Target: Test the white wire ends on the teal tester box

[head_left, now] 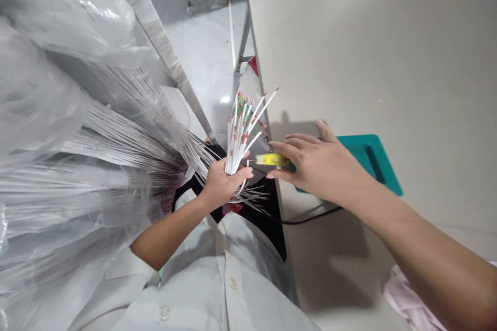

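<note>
My left hand [221, 183] is closed around a bundle of white wires [237, 145], their reddish, copper-looking ends fanned out upward. One wire end stands a little apart at the right of the bundle, beside my left thumb. My right hand [306, 160] grips a small yellow tool [269, 159] between thumb and fingers. Its thin tip points left and meets or nearly meets that single wire end; I cannot tell whether they touch. The tool's rear is hidden in my palm. Below my left hand, more loose wire ends [254, 196] hang over my lap.
A teal tray-like piece [390, 178] lies on the pale table [368, 51] beneath my right hand. A black cable [310, 219] runs over the table edge. Plastic-wrapped wire bundles [112, 134] fill the left side. A wheeled metal rack [207, 0] stands beyond; pink cloth [407, 295] lies lower right.
</note>
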`<state>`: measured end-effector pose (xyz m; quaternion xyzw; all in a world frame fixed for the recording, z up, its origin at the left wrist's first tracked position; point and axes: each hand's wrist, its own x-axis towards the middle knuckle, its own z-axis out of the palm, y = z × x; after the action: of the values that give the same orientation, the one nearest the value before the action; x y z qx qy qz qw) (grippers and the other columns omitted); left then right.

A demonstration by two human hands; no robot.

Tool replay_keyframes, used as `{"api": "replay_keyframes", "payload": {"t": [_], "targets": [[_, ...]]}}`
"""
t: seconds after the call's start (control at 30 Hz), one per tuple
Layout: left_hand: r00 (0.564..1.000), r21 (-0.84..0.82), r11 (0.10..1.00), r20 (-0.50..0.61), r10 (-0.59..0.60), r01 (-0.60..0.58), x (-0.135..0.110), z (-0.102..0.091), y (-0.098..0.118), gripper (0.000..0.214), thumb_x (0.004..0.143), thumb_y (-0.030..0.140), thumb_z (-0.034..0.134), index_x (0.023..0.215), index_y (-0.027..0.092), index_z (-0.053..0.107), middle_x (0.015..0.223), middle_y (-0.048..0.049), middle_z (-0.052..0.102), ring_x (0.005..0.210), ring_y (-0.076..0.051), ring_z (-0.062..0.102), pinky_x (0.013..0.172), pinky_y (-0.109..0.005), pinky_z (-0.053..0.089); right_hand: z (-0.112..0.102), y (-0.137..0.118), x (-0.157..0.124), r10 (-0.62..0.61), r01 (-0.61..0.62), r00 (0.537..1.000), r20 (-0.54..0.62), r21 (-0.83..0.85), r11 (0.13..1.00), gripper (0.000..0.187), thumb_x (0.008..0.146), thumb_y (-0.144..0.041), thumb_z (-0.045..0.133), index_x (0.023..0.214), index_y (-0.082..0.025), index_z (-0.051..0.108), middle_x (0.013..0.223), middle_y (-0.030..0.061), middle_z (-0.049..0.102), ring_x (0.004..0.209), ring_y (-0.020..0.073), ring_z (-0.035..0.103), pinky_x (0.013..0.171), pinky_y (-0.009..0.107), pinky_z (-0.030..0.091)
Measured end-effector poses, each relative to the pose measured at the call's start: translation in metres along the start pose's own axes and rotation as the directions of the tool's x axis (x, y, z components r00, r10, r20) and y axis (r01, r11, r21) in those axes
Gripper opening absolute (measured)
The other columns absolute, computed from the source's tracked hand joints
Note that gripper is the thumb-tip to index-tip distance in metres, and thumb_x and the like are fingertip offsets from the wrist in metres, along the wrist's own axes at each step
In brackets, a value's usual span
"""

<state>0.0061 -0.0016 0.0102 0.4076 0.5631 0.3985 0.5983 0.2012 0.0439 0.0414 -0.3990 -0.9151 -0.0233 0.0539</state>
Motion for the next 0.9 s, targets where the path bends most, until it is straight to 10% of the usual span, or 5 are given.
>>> {"api": "replay_keyframes", "payload": {"t": [0.23, 0.37, 0.73, 0.8, 0.9], "targets": [[0.999, -0.123, 0.992, -0.017, -0.029, 0.026, -0.013, -0.017, 0.001, 0.029, 0.069, 0.029, 0.068, 0.093, 0.013, 0.064, 0.066, -0.003, 0.07, 0.059, -0.012, 0.061, 0.064, -0.026, 0.047, -0.004, -0.043, -0.013, 0.159, -0.042, 0.916, -0.369, 0.307, 0.951, 0.025, 0.082, -0.021, 0.057, 0.106, -0.021, 0.061, 0.098, 0.0092, 0.069, 0.087, 0.0215, 0.065, 0.075, 0.033, 0.054], [0.998, -0.113, 0.993, 0.068, -0.013, 0.021, -0.019, -0.022, 0.002, 0.023, 0.07, 0.035, 0.067, 0.079, 0.014, 0.065, 0.063, -0.002, 0.066, 0.043, -0.006, 0.045, 0.046, -0.021, 0.037, 0.012, -0.067, -0.011, 0.297, -0.077, 0.913, -0.278, 0.6, 0.796, 0.02, 0.083, -0.021, 0.056, 0.101, -0.02, 0.065, 0.094, 0.0086, 0.069, 0.086, 0.0193, 0.065, 0.076, 0.033, 0.055], [0.985, -0.078, 0.995, 0.157, 0.071, -0.06, -0.024, -0.02, 0.004, 0.02, 0.074, 0.033, 0.064, 0.076, 0.014, 0.068, 0.062, -0.0019, 0.063, 0.062, -0.013, 0.058, 0.064, -0.027, 0.047, 0.039, -0.088, 0.001, 0.539, -0.05, 0.821, 0.187, 0.965, -0.259, 0.014, 0.073, -0.032, 0.067, 0.064, -0.022, 0.067, 0.062, 0.0, 0.061, 0.05, 0.0124, 0.056, 0.047, 0.028, 0.048], [0.988, -0.07, 0.997, 0.146, 0.044, -0.034, -0.024, -0.021, -0.001, 0.021, 0.072, 0.035, 0.065, 0.074, 0.014, 0.069, 0.061, -0.0023, 0.063, 0.06, -0.013, 0.057, 0.061, -0.026, 0.046, 0.037, -0.086, 0.001, 0.501, -0.109, 0.836, 0.223, 0.963, -0.246, 0.017, 0.073, -0.034, 0.066, 0.063, -0.02, 0.067, 0.058, 0.0, 0.06, 0.05, 0.013, 0.056, 0.047, 0.028, 0.047], [1.0, -0.036, 0.999, 0.016, -0.002, 0.002, -0.022, -0.022, -0.01, 0.022, 0.069, 0.036, 0.068, 0.072, 0.014, 0.07, 0.059, -0.0017, 0.062, 0.054, -0.011, 0.052, 0.055, -0.024, 0.044, 0.031, -0.083, 0.0, 0.623, -0.178, 0.778, 0.08, 0.979, 0.097, 0.011, 0.075, -0.03, 0.065, 0.08, -0.022, 0.071, 0.068, 0.002, 0.066, 0.063, 0.0153, 0.06, 0.059, 0.031, 0.05]]}}
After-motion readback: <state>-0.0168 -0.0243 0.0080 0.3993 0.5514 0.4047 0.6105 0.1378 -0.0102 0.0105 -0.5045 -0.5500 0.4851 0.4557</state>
